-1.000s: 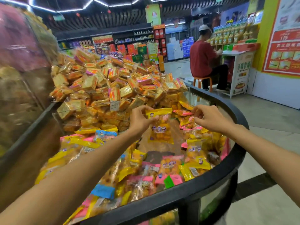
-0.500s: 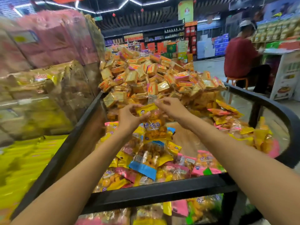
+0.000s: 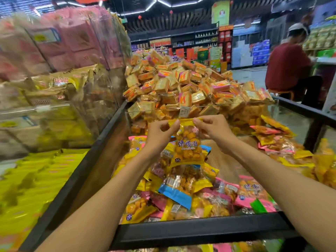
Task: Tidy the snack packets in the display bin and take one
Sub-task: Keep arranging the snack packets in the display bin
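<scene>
A yellow snack packet [image 3: 188,148] with a clear window and blue lettering hangs upright above the display bin [image 3: 200,230]. My left hand [image 3: 161,132] pinches the left end of its top seal. My right hand [image 3: 211,127] pinches the right end of the same seal. Below it, several loose packets [image 3: 183,190] in yellow, pink and blue lie piled in the bin's left half, with more packets [image 3: 276,140] along the right side. Bare brown bin floor [image 3: 225,160] shows between the two piles.
Behind a clear divider [image 3: 254,104] rises a heap of small orange biscuit packs [image 3: 181,84]. Clear bins of pink and gold packs [image 3: 60,57] stand at left, yellow packets [image 3: 32,180] below them. A person in a red top [image 3: 287,70] sits at the back right.
My right hand left the packets on the right and came over to the yellow packet's top seal. Both hands now hold it, raised slightly. The view swung left.
</scene>
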Demonstrator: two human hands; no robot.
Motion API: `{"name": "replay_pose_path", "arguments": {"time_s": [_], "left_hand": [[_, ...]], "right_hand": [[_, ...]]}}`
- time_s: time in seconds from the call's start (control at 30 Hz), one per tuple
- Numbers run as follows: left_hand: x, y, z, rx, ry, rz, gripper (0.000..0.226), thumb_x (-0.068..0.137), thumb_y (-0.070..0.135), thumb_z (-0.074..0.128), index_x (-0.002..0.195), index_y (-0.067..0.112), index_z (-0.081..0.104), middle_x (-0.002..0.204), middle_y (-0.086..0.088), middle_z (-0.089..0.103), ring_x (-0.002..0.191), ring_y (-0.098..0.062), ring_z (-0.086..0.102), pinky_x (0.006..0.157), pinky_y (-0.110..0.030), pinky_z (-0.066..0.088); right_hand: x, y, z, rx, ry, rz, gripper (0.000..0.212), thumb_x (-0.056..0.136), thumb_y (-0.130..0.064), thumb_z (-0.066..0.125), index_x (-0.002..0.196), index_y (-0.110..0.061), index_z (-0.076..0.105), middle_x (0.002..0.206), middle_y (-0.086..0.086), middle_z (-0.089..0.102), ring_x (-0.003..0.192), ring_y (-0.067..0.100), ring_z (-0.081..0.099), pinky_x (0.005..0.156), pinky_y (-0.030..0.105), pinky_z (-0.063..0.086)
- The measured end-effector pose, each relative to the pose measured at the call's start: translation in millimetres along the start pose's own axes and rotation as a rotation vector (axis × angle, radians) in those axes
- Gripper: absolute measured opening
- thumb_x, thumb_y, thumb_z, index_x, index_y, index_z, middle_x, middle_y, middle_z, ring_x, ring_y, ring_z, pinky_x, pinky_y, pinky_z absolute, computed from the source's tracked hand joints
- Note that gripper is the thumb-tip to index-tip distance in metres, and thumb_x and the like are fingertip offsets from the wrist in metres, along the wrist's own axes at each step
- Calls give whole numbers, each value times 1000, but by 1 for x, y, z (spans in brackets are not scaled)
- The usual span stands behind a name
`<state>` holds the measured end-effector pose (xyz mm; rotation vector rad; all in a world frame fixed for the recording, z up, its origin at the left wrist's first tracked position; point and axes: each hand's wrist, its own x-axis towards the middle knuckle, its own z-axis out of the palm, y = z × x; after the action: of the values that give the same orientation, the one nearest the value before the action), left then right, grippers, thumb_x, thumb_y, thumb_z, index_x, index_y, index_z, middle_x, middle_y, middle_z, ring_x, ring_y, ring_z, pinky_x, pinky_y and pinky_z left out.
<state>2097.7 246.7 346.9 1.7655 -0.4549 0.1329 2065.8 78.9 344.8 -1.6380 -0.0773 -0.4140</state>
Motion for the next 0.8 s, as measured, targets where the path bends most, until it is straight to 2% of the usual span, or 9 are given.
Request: {"name": "replay_pose_path", "arguments": {"time_s": [0.13,0.2,0.27,0.3,0.4,0.57,0.6,0.7,0.8], "left_hand": [[-2,3,-4,-67,58,-15,43,90,24,64,82,-18,61,76,-12,54,66,-8,53,52,-12,46],[-2,7,-7,-99,89,-10,35,90,23,64,71,-7,61,73,-11,51,64,-7,51,51,-13,46],[-3,12,-10,-151,117,-23,29,90,23,64,71,1,60,75,-12,48,70,-14,51,51,-13,47],[-1,13,-12,-178,134,-34,28,90,23,63,71,2,60,76,-12,49,70,-15,53,52,-13,48],[-1,18,-16,-204,188,-70,28,90,25,63,72,3,61,69,-9,52,61,-6,56,54,-16,51],[-3,22,-18,-264,152,-132,22,91,28,61,73,15,64,60,11,65,57,1,61,52,-16,48],[-2,23,-18,-254,125,-139,22,91,32,61,75,16,64,62,11,66,60,0,62,56,-16,49],[-2,27,-19,-109,-31,-167,24,85,44,62,93,21,65,95,8,65,94,-11,59,84,-32,50],[-6,28,-21,143,-258,-203,75,72,37,77,136,12,46,115,4,56,113,-17,52,96,-36,46]], "right_hand": [[-1,-2,1,15,-69,67,28,92,-22,60,106,2,67,92,11,69,80,17,66,63,22,56],[0,0,1,22,-220,142,37,85,-30,67,114,-8,66,109,7,70,98,19,68,82,31,56],[-2,2,1,-59,-395,189,45,75,-31,74,119,-24,63,119,-2,67,108,14,64,93,33,51],[-4,3,2,-97,-463,198,47,75,-25,76,119,-28,60,120,-3,67,109,12,63,95,32,50],[-6,9,7,-138,-558,200,60,76,-5,76,128,-16,51,122,2,66,111,15,63,100,34,48],[-6,9,6,-123,-575,193,56,76,10,70,126,-8,53,118,10,67,108,20,65,89,30,55],[-5,9,5,-97,-563,203,52,76,12,68,124,-6,55,116,14,68,105,23,67,87,32,56],[-3,7,1,-6,-507,225,43,79,15,62,116,-5,57,108,18,70,95,26,70,79,31,59],[-1,6,-4,78,-464,237,41,81,16,59,115,-6,57,106,17,70,95,27,70,79,31,58]]}}
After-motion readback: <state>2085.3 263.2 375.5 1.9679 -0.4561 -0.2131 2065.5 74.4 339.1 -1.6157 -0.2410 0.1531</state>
